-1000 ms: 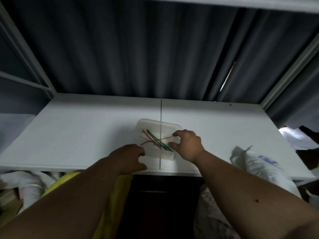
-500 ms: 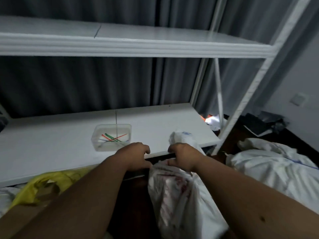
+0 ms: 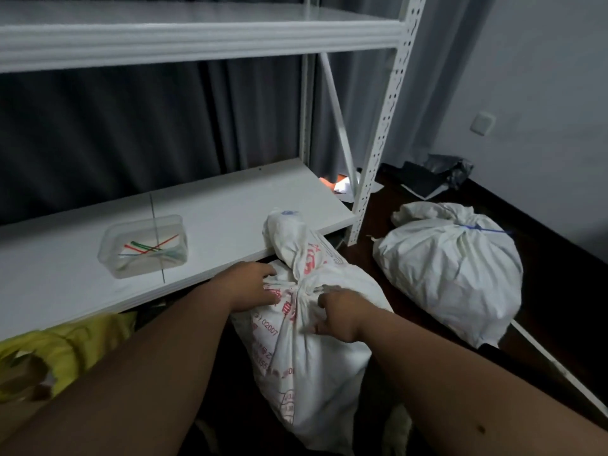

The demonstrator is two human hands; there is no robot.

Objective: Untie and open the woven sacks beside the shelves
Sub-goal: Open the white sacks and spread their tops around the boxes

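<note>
A white woven sack with red print (image 3: 312,366) stands on the floor against the front edge of the white shelf (image 3: 230,205). Its neck is cinched into a tight bunch, with the loose top flopping up over the shelf edge. My left hand (image 3: 253,286) presses on the sack just left of the tied neck. My right hand (image 3: 339,312) grips the bunched fabric on the right side of the neck. A second white sack (image 3: 450,268), tied with a blue string, lies on the floor to the right.
A clear plastic tub (image 3: 143,246) with several coloured ties sits on the shelf. A yellow bag (image 3: 62,353) lies at the lower left. The shelf's perforated upright (image 3: 381,126) stands between the sacks. Dark clutter (image 3: 434,176) lies by the far wall.
My view has swung down and right from the shelf. My hands left the tub of ties and came down onto the neck of the red-printed sack.
</note>
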